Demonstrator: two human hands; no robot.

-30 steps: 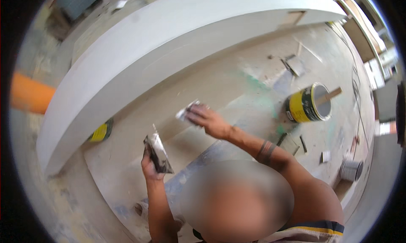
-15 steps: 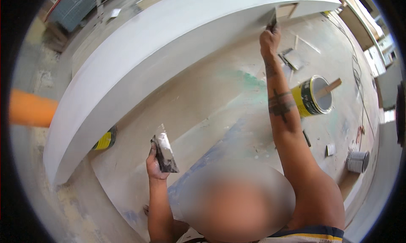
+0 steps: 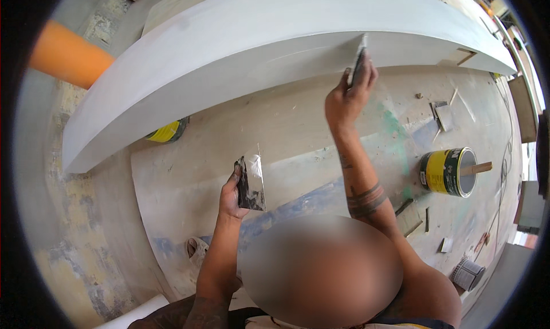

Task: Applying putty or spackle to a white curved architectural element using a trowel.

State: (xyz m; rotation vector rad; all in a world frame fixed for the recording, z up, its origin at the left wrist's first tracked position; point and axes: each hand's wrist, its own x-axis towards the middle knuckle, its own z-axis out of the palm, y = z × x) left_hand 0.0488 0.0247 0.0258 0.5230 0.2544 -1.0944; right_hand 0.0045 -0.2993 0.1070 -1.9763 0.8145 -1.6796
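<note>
Right hand [image 3: 345, 104] and scraper [image 3: 359, 68] moved left — beyond cutout [image 3: 466, 56].

Two hands, a left hand [image 3: 231, 197] and a right hand [image 3: 346, 103]; two blades [image 3: 246, 186], one in each; two yellow buckets [image 3: 437, 171], one partly hidden; one stick [image 3: 478, 168]; one grey can [image 3: 468, 273]; one curved white wall [image 3: 229, 28]; one orange post [image 3: 71, 54]; one shoe [image 3: 196, 250] in view; one pale card [image 3: 446, 245]; at least two dark strips [image 3: 427, 219]; cables [image 3: 505, 163] too tangled to count

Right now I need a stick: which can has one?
The large yellow can at right: a wooden stick crosses its rim; none shows at the small grey can or left yellow can.
</note>
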